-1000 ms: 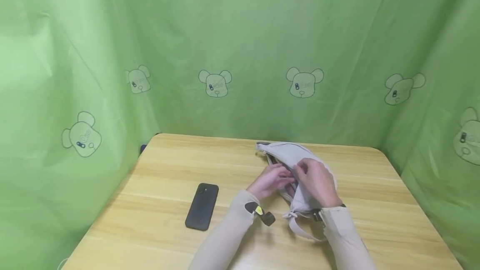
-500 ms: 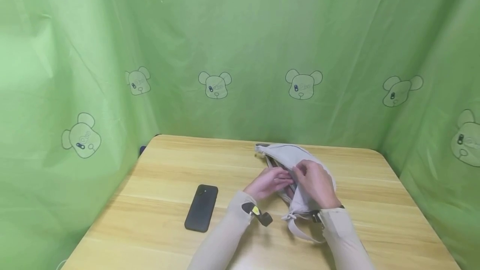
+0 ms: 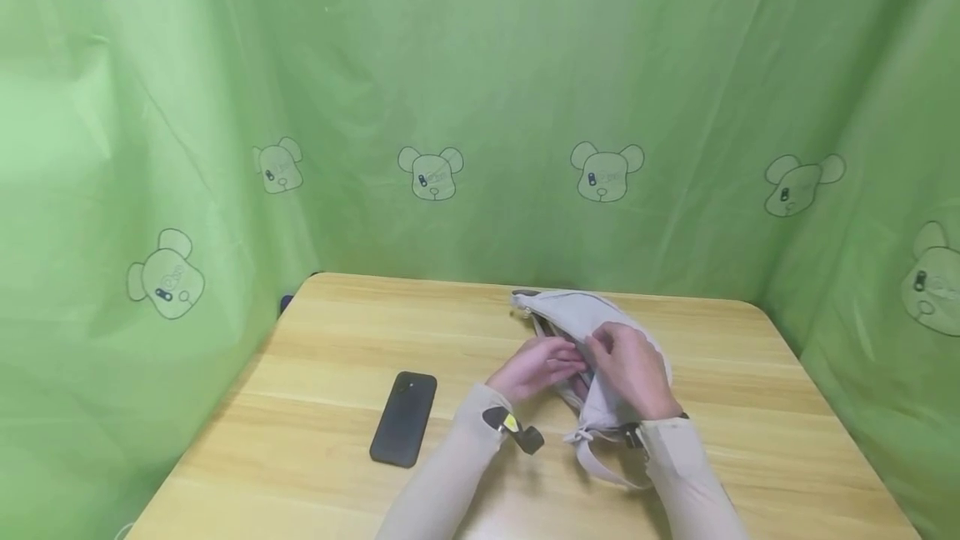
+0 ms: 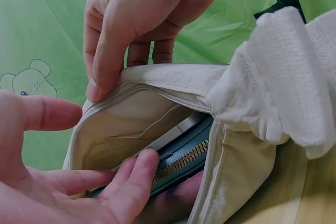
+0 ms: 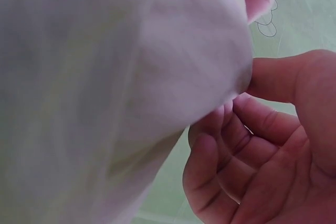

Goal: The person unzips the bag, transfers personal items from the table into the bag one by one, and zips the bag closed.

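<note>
A pale waist bag (image 3: 577, 315) lies near the back right of the table with its zip undone. My right hand (image 3: 632, 367) pinches the bag's upper rim between thumb and fingers, lifting the fabric. At the mouth of the bag, my left hand (image 3: 536, 367) reaches in with fingers loosely extended and the thumb apart. Inside, in the left wrist view, there is a dark green pouch (image 4: 181, 163) with a gold zip; the left fingertips (image 4: 144, 161) rest against it. A pinkish patch below the pouch is too dim to identify. Pale fabric fills much of the right wrist view.
A black phone (image 3: 403, 419) lies on the wooden table (image 3: 337, 340), left of my forearms. The bag's strap (image 3: 600, 465) loops toward the front edge. Green curtains (image 3: 510, 65) with bear prints surround the table's back and sides.
Both hands stay almost where they were, at the bag's opening; the left has shifted very slightly toward the left. The head view has tilted up a little.
</note>
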Tool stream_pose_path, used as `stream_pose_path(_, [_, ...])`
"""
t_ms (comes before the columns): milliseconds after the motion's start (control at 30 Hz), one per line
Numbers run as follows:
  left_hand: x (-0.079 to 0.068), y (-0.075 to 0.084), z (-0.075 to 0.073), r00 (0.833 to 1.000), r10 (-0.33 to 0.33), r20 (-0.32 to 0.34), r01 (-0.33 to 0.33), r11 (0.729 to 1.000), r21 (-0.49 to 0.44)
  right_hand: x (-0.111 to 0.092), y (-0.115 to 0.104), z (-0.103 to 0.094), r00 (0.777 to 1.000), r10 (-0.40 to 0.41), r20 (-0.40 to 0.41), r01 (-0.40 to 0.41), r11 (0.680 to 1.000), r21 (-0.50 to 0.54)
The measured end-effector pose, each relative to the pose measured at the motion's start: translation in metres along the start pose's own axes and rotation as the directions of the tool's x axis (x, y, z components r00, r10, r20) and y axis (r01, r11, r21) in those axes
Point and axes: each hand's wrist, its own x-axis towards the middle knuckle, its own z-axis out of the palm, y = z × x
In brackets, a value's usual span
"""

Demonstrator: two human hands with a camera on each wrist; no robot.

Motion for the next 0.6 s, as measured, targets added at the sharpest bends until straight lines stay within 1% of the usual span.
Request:
stream_pose_path(100, [-0.005,0.002,-0.002,0.999,0.02,-0.033,-0.019,1.0,0.015,0.0,0.0,0.0,1.0,-0.001,-0.004,0.001,1.0,-0.005])
stream_pose_path(200, [-0.013,0.006,-0.006,0.992,0.076,-0.1,-0.069,0.995,0.073,0.001,0.0,0.0,1.0,-0.002,-0.012,0.001,1.0,-0.015])
stream_pose_path(233, [-0.017,0.007,-0.008,0.986,0.104,-0.132,-0.09,0.991,0.103,0.001,0.0,0.0,1.0,-0.003,-0.012,0.002,1.0,-0.015])
stream_pose_path(300, [-0.024,0.01,-0.013,0.967,0.159,-0.198,-0.124,0.976,0.178,0.001,0.0,0.0,1.0,-0.006,-0.009,0.006,1.0,-0.014])
stream_pose_path(400, [-0.035,0.013,-0.024,0.934,0.235,-0.267,-0.152,0.943,0.297,0.001,0.0,0.0,1.0,-0.006,0.002,0.006,1.0,-0.006])
stream_pose_path(433, [-0.04,0.014,-0.028,0.924,0.256,-0.284,-0.155,0.929,0.336,0.001,0.0,-0.001,1.0,-0.006,0.004,0.006,1.0,-0.006])
stream_pose_path(500, [-0.05,0.016,-0.036,0.903,0.311,-0.295,-0.162,0.884,0.438,0.001,0.0,-0.001,1.0,-0.005,0.004,0.005,1.0,-0.005])
stream_pose_path(567, [-0.062,0.019,-0.044,0.88,0.365,-0.302,-0.154,0.823,0.546,0.001,0.0,-0.001,1.0,-0.007,0.009,0.007,1.0,-0.006])
stream_pose_path(600, [-0.069,0.019,-0.046,0.867,0.388,-0.312,-0.135,0.787,0.602,0.0,0.001,0.0,1.0,-0.008,0.01,0.008,1.0,-0.01])
